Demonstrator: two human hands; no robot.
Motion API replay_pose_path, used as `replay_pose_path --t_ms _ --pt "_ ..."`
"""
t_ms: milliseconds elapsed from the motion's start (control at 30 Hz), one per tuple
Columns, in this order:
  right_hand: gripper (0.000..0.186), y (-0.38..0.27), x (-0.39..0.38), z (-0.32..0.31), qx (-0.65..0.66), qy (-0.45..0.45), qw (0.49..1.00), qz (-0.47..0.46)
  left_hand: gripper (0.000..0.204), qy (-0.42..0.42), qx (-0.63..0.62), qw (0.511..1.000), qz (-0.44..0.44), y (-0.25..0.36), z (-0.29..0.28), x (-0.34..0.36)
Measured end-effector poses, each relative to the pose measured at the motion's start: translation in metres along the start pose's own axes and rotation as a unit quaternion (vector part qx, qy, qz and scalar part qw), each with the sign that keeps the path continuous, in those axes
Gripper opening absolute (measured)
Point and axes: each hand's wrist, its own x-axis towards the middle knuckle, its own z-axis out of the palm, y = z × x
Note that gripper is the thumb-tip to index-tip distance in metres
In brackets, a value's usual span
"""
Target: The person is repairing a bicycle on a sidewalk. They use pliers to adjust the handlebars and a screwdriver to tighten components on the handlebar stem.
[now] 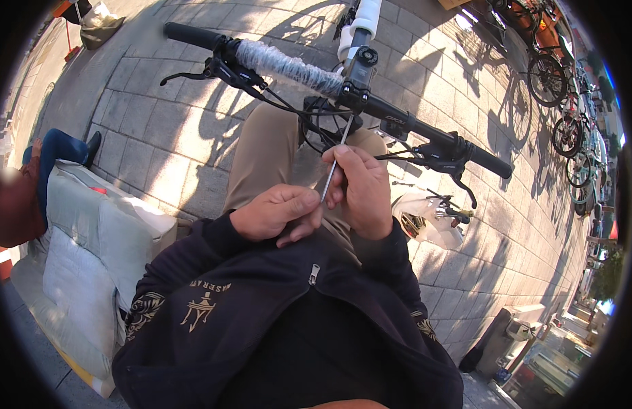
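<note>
A thin silver rod, like a long hex key, slants up from my hands to the front of a bicycle stem. My right hand pinches it around the middle between thumb and fingers. My left hand is closed at its lower end, thumb against the curled fingers. The rod's upper tip meets the underside of the handlebar clamp, but whether it sits in a bolt cannot be made out. The black handlebar runs across in front of me, its left half wrapped in clear plastic. Brake levers and cables hang from it.
White foam covers the bike frame. Right of my knee stands a white bag with tools. Left are a padded, plastic-covered seat and a seated person. Parked bicycles line the far right of the paved ground.
</note>
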Motion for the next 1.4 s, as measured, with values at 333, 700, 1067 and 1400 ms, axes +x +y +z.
replay_pose_path --t_ms 333,700,1067,1400 --pt "0.027 -0.007 -0.001 0.005 -0.035 0.023 0.999 -0.012 0.048 -0.120 -0.319 0.939 -0.044 -0.015 -0.007 0.017" --pt "0.029 0.002 0.003 0.004 0.011 -0.020 1.000 -0.010 0.040 0.155 0.424 0.884 0.124 0.038 0.013 -0.004" --pt "0.029 0.005 0.007 -0.008 0.011 -0.058 0.998 -0.035 0.060 -0.082 -0.172 0.982 0.001 0.008 0.013 0.002" --pt "0.026 0.015 0.009 -0.010 0.056 -0.037 0.995 -0.069 0.040 -0.219 -0.336 0.915 0.041 -0.036 -0.005 0.033"
